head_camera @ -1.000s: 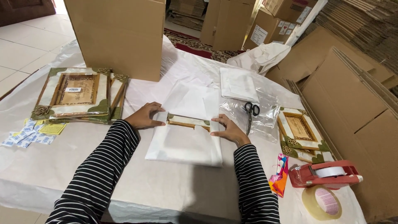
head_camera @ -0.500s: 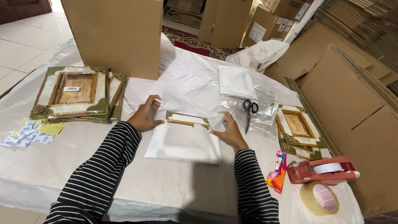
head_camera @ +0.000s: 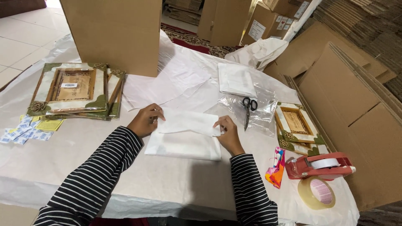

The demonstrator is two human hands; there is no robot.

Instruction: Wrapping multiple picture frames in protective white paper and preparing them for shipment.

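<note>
The white paper (head_camera: 184,134) has now been folded over the frame, which was showing before. Its edge is pinched by the left hand (head_camera: 144,121) and right hand (head_camera: 228,132).

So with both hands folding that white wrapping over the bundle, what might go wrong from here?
The thin white foam sheet is pinned only at its two ends by the left hand and right hand; let go, and the fold could spring open. The black-handled scissors lie on slippery clear plastic film close to the right hand, so a sweep of the sleeve might knock them.
</note>
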